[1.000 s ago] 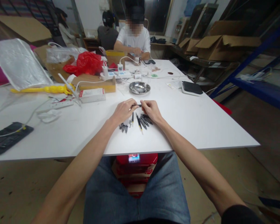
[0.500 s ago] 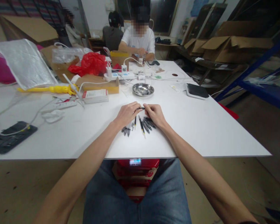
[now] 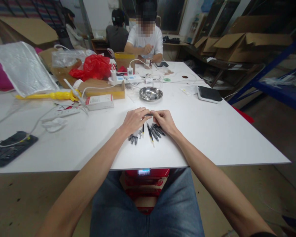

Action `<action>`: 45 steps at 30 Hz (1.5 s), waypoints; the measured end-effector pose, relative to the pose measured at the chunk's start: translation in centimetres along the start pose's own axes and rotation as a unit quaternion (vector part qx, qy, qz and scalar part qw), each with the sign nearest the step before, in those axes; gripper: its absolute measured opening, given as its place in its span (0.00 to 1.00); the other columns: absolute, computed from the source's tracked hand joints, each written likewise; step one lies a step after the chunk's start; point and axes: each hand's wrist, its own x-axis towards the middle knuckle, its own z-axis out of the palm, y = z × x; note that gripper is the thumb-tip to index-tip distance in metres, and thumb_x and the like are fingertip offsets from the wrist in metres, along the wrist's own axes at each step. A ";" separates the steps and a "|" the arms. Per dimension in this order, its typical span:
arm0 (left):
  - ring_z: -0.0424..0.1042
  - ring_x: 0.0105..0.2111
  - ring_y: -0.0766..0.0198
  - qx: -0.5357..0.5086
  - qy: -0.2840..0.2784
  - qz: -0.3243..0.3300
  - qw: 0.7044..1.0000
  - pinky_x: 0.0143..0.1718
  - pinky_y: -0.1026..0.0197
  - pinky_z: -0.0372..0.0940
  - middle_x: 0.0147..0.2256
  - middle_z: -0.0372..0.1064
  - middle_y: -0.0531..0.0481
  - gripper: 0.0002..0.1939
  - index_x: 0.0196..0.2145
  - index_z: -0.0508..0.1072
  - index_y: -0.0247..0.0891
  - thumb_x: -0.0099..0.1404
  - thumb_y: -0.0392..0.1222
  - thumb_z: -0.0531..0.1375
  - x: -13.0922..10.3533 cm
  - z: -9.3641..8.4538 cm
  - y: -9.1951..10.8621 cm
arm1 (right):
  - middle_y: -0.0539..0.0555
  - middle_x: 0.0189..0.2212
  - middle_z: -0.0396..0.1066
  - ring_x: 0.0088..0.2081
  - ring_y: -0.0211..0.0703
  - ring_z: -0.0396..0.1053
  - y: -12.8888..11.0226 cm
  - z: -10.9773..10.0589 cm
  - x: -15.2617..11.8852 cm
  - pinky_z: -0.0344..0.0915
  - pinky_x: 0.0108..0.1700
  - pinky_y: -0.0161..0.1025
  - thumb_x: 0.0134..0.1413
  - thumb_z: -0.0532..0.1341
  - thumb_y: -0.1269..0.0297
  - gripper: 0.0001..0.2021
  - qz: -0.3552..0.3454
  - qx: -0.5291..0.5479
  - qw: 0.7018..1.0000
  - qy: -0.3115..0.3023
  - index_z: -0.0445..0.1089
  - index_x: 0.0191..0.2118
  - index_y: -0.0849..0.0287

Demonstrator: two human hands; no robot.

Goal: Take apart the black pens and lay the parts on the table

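Note:
My left hand (image 3: 136,118) and my right hand (image 3: 163,119) meet over the white table, both with fingers closed. Between their fingertips runs a slim dark pen part (image 3: 148,114), each hand pinching one end; its exact shape is mostly covered. Below the left hand lie several clear pen parts with dark tips (image 3: 133,139) and some tiny pieces (image 3: 140,133). Pen refills with yellow bands (image 3: 150,134) rest between the hands. Several dark grey pen barrels (image 3: 157,131) lie beside the right hand, partly under it.
A shiny metal bowl (image 3: 151,94) holding small pieces stands beyond my hands. Left of it are a white box (image 3: 99,102), a power strip (image 3: 128,79) and cables. A black-topped device (image 3: 209,94) sits at right. Opposite, a person in a white shirt (image 3: 145,41) works.
My hands keep nearly the same place and grip on the pen part. The camera view has shifted slightly. Across the table, one of the other person's hands has risen.

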 end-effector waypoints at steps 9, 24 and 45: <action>0.72 0.39 0.58 0.033 0.001 0.001 0.999 0.41 0.58 0.61 0.34 0.75 0.48 0.16 0.36 0.76 0.40 0.75 0.48 0.52 0.1 0.0 0.3 | 0.47 0.10 0.57 0.16 0.33 0.53 0.2 -0.1 0.1 0.51 0.24 0.35 0.60 0.53 0.32 0.36 0.015 -0.014 1.000 0.013 0.68 0.17 0.60; 0.78 0.42 0.54 0.078 -0.026 -0.127 0.989 0.38 0.58 0.61 0.38 0.81 0.49 0.14 0.48 0.76 0.46 0.74 0.48 0.53 -0.4 -1.1 0.1 | 0.54 0.34 0.78 0.36 0.44 0.68 0.5 -1.8 0.8 0.62 0.43 0.40 0.59 0.61 0.67 0.08 -0.098 -0.184 0.978 0.016 0.79 0.37 0.59; 0.77 0.42 0.53 0.110 -0.038 -0.155 0.981 0.36 0.57 0.59 0.39 0.80 0.48 0.15 0.43 0.78 0.48 0.72 0.47 0.51 -0.4 -1.2 -0.3 | 0.57 0.35 0.75 0.43 0.50 0.66 -4.2 2.1 -1.5 0.58 0.45 0.44 0.52 0.73 0.63 0.07 -0.147 -0.409 0.883 -0.176 0.81 0.37 0.59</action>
